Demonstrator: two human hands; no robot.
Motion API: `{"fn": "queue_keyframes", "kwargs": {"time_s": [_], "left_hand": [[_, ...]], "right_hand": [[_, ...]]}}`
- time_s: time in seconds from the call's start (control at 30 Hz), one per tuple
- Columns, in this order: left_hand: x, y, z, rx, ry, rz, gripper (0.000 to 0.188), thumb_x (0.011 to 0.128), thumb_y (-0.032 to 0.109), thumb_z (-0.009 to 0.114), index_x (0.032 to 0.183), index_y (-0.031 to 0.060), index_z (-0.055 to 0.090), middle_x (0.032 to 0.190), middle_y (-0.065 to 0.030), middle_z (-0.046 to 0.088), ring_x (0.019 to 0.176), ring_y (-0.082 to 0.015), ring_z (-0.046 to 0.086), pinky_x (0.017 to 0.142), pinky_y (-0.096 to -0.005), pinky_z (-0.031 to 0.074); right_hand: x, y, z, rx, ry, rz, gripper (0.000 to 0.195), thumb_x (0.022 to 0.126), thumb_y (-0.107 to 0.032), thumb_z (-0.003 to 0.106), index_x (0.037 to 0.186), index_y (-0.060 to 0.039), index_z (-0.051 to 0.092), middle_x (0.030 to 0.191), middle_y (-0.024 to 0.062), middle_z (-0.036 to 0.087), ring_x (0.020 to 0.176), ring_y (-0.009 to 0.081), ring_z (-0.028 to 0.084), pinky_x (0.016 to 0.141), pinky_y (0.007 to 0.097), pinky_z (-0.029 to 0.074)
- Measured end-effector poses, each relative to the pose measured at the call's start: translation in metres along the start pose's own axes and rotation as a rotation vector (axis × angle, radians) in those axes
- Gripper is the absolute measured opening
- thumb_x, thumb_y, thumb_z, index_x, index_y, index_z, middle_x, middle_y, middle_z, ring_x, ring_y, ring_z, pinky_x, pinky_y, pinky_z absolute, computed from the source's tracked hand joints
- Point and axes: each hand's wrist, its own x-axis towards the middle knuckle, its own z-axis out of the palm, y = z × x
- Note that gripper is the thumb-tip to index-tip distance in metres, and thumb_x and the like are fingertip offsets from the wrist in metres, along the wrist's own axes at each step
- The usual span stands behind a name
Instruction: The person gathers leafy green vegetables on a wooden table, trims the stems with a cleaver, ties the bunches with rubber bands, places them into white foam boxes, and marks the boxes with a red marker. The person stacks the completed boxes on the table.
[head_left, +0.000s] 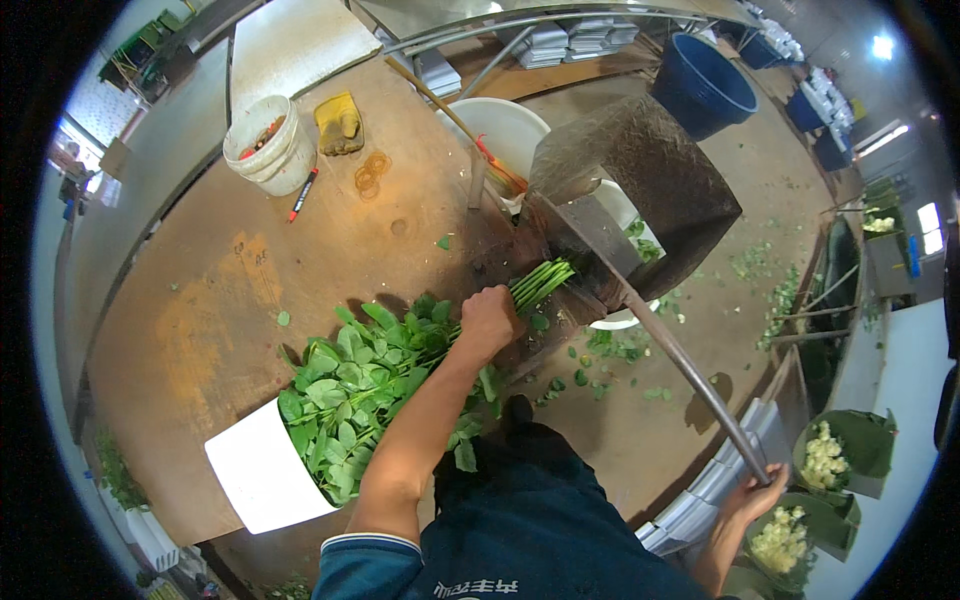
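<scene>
My left hand (491, 319) is closed around a bundle of leafy flower stems (356, 397), probably roses. Their cut green ends (544, 285) point into the mouth of a rusty metal stem cutter (570, 225). A white wrapper (270, 465) covers the far end of the bundle, so the blooms are hidden. At the lower right, my right hand (757, 487) grips the end of the cutter's long metal lever (694, 379). The lever slants down from the cutter towards me.
On the brown table (210, 300) are a white bucket (281, 150), a yellow glove (340, 124), a marker (304, 196) and rubber bands (371, 175). A white tub (510, 120) and a blue tub (701, 86) stand beyond. Wrapped pale flowers (825, 456) stand right; leaves litter the floor.
</scene>
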Motion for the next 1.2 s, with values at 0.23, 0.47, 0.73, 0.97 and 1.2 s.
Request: {"fn": "queue_keyframes", "kwargs": {"time_s": [0.23, 0.47, 0.73, 0.97, 1.2], "left_hand": [[0.001, 0.000, 0.002, 0.031, 0.005, -0.004, 0.031, 0.071, 0.018, 0.070, 0.096, 0.0002, 0.069, 0.101, -0.0253, 0.069, 0.101, -0.0415, 0.066, 0.088, -0.0474, 0.052], [0.003, 0.006, -0.001, 0.033, -0.014, -0.074, 0.031, 0.070, 0.013, 0.065, 0.097, 0.0006, 0.071, 0.100, -0.0270, 0.069, 0.102, -0.0418, 0.066, 0.089, -0.0469, 0.052], [0.000, 0.011, -0.003, 0.080, -0.006, -0.109, 0.034, 0.070, 0.014, 0.065, 0.102, 0.0028, 0.070, 0.101, -0.0255, 0.070, 0.102, -0.0416, 0.066, 0.089, -0.0472, 0.052], [0.009, 0.001, 0.000, 0.023, -0.070, -0.058, 0.038, 0.070, 0.020, 0.069, 0.103, 0.0025, 0.070, 0.100, -0.0256, 0.070, 0.100, -0.0412, 0.067, 0.087, -0.0470, 0.053], [0.014, -0.007, -0.002, -0.073, -0.168, -0.009, 0.035, 0.070, 0.020, 0.068, 0.100, 0.0025, 0.071, 0.095, -0.0256, 0.070, 0.095, -0.0407, 0.068, 0.084, -0.0466, 0.053]], "right_hand": [[0.004, 0.031, -0.026, 0.001, -0.220, 0.099, 0.027, 0.105, -0.025, 0.047, 0.084, -0.0072, 0.050, 0.065, 0.0012, 0.045, 0.046, 0.0084, 0.034, 0.045, 0.0247, 0.029], [0.002, 0.023, -0.020, -0.038, -0.224, 0.002, 0.023, 0.105, -0.023, 0.047, 0.090, -0.0052, 0.049, 0.072, 0.0024, 0.047, 0.049, 0.0062, 0.034, 0.046, 0.0214, 0.030], [0.009, -0.007, 0.011, -0.069, -0.179, -0.222, 0.023, 0.104, -0.022, 0.048, 0.089, -0.0042, 0.047, 0.075, 0.0045, 0.047, 0.053, 0.0065, 0.033, 0.045, 0.0207, 0.029], [0.016, -0.051, 0.049, 0.060, -0.313, -0.560, 0.028, 0.102, -0.031, 0.044, 0.087, -0.0082, 0.040, 0.074, 0.0037, 0.037, 0.062, 0.0085, 0.034, 0.057, 0.0231, 0.030], [0.006, -0.084, 0.098, 0.010, -0.195, -0.673, 0.032, 0.103, -0.035, 0.037, 0.091, -0.0074, 0.045, 0.077, 0.0041, 0.040, 0.066, 0.0107, 0.037, 0.065, 0.0266, 0.034]]}}
